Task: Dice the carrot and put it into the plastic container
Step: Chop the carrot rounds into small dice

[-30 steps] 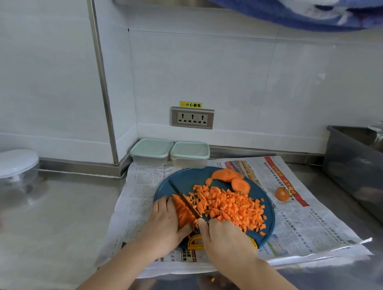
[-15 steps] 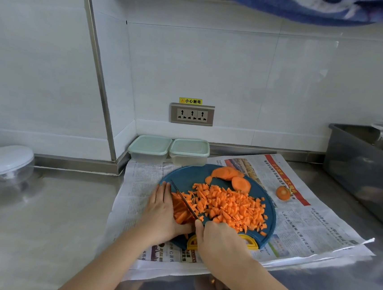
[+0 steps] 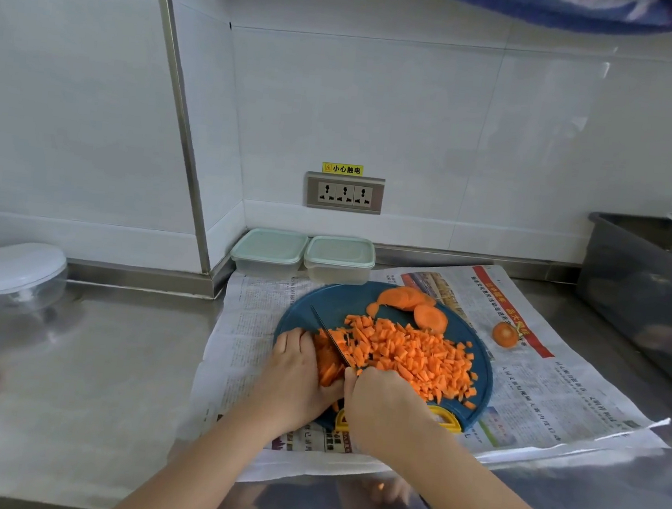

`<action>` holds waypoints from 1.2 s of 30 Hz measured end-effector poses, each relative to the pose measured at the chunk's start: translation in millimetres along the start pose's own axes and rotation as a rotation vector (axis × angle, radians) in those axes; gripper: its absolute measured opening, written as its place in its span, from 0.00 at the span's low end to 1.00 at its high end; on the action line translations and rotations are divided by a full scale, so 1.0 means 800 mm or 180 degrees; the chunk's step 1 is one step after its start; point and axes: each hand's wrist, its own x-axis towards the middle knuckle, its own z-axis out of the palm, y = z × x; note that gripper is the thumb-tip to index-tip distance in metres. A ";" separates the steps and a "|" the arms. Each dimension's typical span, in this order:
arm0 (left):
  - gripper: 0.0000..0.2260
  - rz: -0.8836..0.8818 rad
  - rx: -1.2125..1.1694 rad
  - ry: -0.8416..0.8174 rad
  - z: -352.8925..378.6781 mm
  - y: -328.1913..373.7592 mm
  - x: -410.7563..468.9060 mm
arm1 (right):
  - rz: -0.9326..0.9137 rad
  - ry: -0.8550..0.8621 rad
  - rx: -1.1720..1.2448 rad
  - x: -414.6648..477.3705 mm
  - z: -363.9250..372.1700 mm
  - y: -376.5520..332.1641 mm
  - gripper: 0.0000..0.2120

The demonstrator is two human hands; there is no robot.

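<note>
A round dark-blue cutting board (image 3: 322, 298) lies on newspaper and carries a broad heap of diced carrot (image 3: 411, 354). Carrot strips (image 3: 328, 364) lie at the board's left under my left hand (image 3: 298, 378), whose fingers curl over them. My right hand (image 3: 385, 411) grips the handle of a dark knife (image 3: 330, 338); its blade runs up-left between the strips and the dice. Uncut carrot slices (image 3: 413, 305) sit at the board's far edge. Two lidded plastic containers (image 3: 269, 250) (image 3: 340, 256) stand against the wall behind the board.
A carrot end (image 3: 505, 334) lies on the newspaper (image 3: 552, 381) right of the board. A grey tub (image 3: 642, 292) stands at the right. A clear bowl with a white lid (image 3: 10, 274) sits at the far left on the steel counter (image 3: 80, 373). A wall socket (image 3: 344, 192) is above the containers.
My left hand has slid slightly along the carrot strips as the knife keeps chopping beside it. The diced heap stays put.
</note>
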 end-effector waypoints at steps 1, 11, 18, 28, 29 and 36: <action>0.33 0.0005 0.0035 0.0001 0.000 0.001 0.000 | -0.0017 -0.0019 0.0027 0.007 -0.001 -0.003 0.11; 0.33 0.0038 -0.0164 -0.0001 0.002 -0.004 0.001 | 0.0320 -0.0326 0.0595 0.034 -0.024 0.011 0.13; 0.49 -0.0212 -0.0629 -0.0284 -0.015 -0.003 -0.001 | 0.0299 -0.0026 0.1201 0.013 -0.037 0.023 0.20; 0.36 -0.0120 -0.0091 -0.0030 -0.007 0.000 -0.023 | 0.0001 0.0218 0.0670 -0.010 -0.021 0.026 0.21; 0.35 -0.0108 -0.0071 -0.0029 -0.007 0.001 -0.022 | -0.0008 0.0186 0.0652 -0.013 -0.019 0.024 0.19; 0.33 -0.0041 0.0027 -0.0058 -0.009 0.003 -0.019 | 0.0223 -0.0110 0.0812 -0.005 -0.025 0.020 0.20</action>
